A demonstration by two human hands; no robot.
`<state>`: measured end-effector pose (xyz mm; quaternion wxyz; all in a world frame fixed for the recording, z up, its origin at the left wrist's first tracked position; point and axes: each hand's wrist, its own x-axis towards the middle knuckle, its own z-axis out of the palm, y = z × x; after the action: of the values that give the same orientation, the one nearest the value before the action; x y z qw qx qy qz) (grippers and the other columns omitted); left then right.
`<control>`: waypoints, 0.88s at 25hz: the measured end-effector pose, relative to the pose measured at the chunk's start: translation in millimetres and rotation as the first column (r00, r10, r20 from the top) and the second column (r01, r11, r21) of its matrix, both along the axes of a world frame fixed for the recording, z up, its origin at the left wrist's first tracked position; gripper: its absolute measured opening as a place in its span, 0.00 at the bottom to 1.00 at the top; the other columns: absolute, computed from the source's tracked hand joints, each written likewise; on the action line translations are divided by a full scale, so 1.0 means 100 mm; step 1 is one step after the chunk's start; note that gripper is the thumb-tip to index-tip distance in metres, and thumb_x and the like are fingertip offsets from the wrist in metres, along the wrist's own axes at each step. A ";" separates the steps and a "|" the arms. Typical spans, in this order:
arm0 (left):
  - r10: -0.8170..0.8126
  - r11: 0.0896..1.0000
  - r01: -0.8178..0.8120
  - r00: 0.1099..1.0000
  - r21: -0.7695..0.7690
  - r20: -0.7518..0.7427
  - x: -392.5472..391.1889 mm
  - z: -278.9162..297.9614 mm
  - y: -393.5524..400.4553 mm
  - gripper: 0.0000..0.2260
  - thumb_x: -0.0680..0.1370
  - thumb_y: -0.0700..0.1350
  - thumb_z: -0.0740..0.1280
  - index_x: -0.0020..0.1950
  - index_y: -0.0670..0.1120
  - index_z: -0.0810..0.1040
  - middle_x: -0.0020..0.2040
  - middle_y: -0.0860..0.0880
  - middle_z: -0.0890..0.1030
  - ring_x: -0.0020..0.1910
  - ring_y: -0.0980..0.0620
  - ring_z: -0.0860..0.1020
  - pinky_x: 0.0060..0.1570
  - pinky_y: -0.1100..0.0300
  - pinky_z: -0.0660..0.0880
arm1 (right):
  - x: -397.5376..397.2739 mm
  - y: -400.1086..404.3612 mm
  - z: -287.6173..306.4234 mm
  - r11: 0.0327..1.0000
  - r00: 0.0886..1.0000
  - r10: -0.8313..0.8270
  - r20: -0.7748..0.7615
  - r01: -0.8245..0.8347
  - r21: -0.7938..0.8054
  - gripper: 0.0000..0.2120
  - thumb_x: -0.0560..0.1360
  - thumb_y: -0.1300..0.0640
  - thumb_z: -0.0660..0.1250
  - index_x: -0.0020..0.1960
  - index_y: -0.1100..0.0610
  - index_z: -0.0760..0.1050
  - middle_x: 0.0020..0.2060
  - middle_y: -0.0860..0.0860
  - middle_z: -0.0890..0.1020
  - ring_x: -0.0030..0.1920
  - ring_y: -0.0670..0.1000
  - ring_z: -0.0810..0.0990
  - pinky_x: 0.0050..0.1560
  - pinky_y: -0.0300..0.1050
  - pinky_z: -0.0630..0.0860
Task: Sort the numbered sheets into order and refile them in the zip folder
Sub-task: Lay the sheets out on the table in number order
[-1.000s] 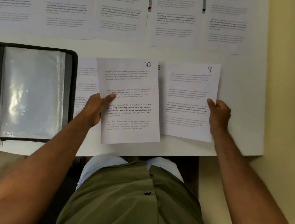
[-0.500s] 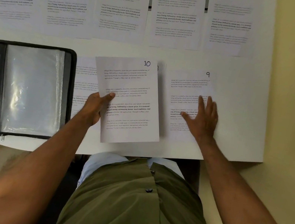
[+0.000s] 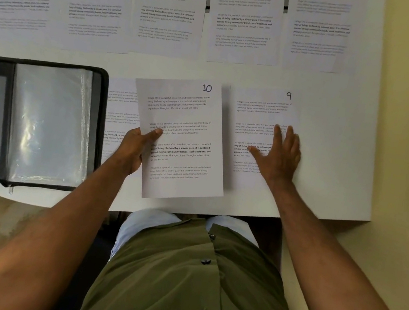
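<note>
The white table [image 3: 334, 149] fills most of the view, and the person in the olive shirt [image 3: 189, 287] stands right up against its near edge. Along the far side runs a row of printed sheets [image 3: 169, 5], edge to edge, two of them marked 2 and 3. At the left the black zip folder [image 3: 27, 122] lies open with its clear sleeves showing. Beside it, in the near row, sheet 10 [image 3: 181, 140] sits tilted, lifted off the table over another page, gripped at its left edge by the left hand [image 3: 133, 147], thumb on top. Just to its right lies sheet 9 [image 3: 258, 136], flat on the table, with the right hand [image 3: 279, 156] resting on it, fingers straight and spread.
</note>
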<state>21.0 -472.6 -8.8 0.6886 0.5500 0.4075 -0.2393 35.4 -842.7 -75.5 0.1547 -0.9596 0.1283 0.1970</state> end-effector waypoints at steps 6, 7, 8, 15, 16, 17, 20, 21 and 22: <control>0.013 1.000 -0.012 1.000 0.015 -0.017 -0.03 0.01 -0.04 0.10 0.79 0.40 0.72 0.60 0.42 0.81 0.56 0.44 0.86 0.56 0.41 0.85 0.54 0.47 0.82 | 0.00 0.02 0.02 1.000 1.000 -0.016 -0.013 0.017 0.022 0.47 0.73 0.30 0.68 0.83 0.50 0.53 0.83 0.56 0.51 0.82 0.61 0.50 0.78 0.63 0.54; 0.011 1.000 -0.011 1.000 0.014 -0.016 -0.02 0.00 -0.06 0.10 0.79 0.40 0.72 0.60 0.42 0.81 0.56 0.44 0.87 0.56 0.41 0.85 0.55 0.47 0.82 | 0.01 0.04 0.05 0.998 0.999 -0.034 0.012 0.033 0.047 0.45 0.75 0.32 0.68 0.82 0.50 0.54 0.83 0.56 0.52 0.82 0.61 0.51 0.78 0.62 0.54; 0.008 1.000 -0.008 1.000 0.013 -0.014 -0.02 -0.01 -0.09 0.10 0.79 0.40 0.72 0.60 0.42 0.81 0.56 0.43 0.86 0.57 0.41 0.84 0.56 0.46 0.82 | 0.01 0.07 0.10 0.995 0.997 -0.049 0.057 0.044 0.090 0.42 0.76 0.35 0.68 0.82 0.51 0.56 0.83 0.56 0.54 0.81 0.60 0.52 0.78 0.61 0.55; -0.068 0.997 0.068 0.998 -0.032 -0.002 0.02 -0.06 -0.51 0.17 0.79 0.43 0.72 0.67 0.40 0.78 0.60 0.42 0.85 0.58 0.39 0.84 0.61 0.40 0.80 | -0.03 0.45 0.59 0.710 0.946 -0.307 -0.102 0.299 0.638 0.19 0.81 0.46 0.66 0.69 0.50 0.73 0.57 0.46 0.82 0.54 0.47 0.82 0.51 0.42 0.80; -0.081 0.996 0.081 0.997 -0.044 0.001 0.04 -0.06 -0.61 0.17 0.80 0.43 0.72 0.67 0.40 0.78 0.60 0.43 0.85 0.58 0.39 0.84 0.60 0.40 0.80 | -0.06 0.46 0.61 0.656 0.929 -0.332 -0.165 0.353 0.667 0.18 0.81 0.47 0.67 0.69 0.51 0.73 0.56 0.46 0.83 0.52 0.46 0.83 0.47 0.38 0.80; -0.091 0.994 0.091 0.996 -0.055 0.002 0.06 -0.06 -0.70 0.17 0.80 0.43 0.72 0.67 0.40 0.78 0.60 0.43 0.85 0.58 0.39 0.84 0.60 0.40 0.80 | -0.08 0.45 0.62 0.611 0.913 -0.357 -0.197 0.388 0.690 0.16 0.81 0.50 0.67 0.68 0.52 0.73 0.55 0.47 0.83 0.50 0.45 0.84 0.43 0.34 0.79; -0.136 0.988 0.136 0.991 -0.077 0.007 0.12 -0.05 -0.95 0.16 0.80 0.44 0.72 0.67 0.41 0.79 0.59 0.43 0.85 0.57 0.40 0.84 0.59 0.41 0.81 | -0.14 0.32 0.61 0.524 0.872 -0.441 -0.212 0.442 0.728 0.14 0.81 0.59 0.67 0.66 0.53 0.72 0.57 0.48 0.84 0.51 0.43 0.84 0.41 0.32 0.79; -0.161 0.983 0.162 0.987 -0.084 0.013 0.14 -0.06 -1.03 0.16 0.80 0.45 0.72 0.67 0.42 0.79 0.59 0.44 0.85 0.57 0.40 0.84 0.58 0.41 0.81 | -0.14 0.24 0.61 0.520 0.863 -0.462 -0.204 0.451 0.725 0.14 0.80 0.60 0.67 0.66 0.53 0.73 0.57 0.48 0.84 0.52 0.44 0.84 0.42 0.32 0.80; -0.188 0.979 0.188 0.982 -0.083 0.019 0.16 -0.07 -1.10 0.16 0.80 0.46 0.72 0.66 0.42 0.79 0.59 0.44 0.86 0.57 0.41 0.84 0.58 0.42 0.81 | -0.14 0.15 0.61 0.527 0.858 -0.476 -0.193 0.455 0.718 0.15 0.80 0.60 0.67 0.65 0.53 0.73 0.57 0.49 0.84 0.52 0.45 0.85 0.43 0.32 0.80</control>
<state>37.1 -582.3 -15.6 0.6877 0.5578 0.3395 -0.3173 21.7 -827.2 -14.8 0.5799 -0.7438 0.2855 0.1702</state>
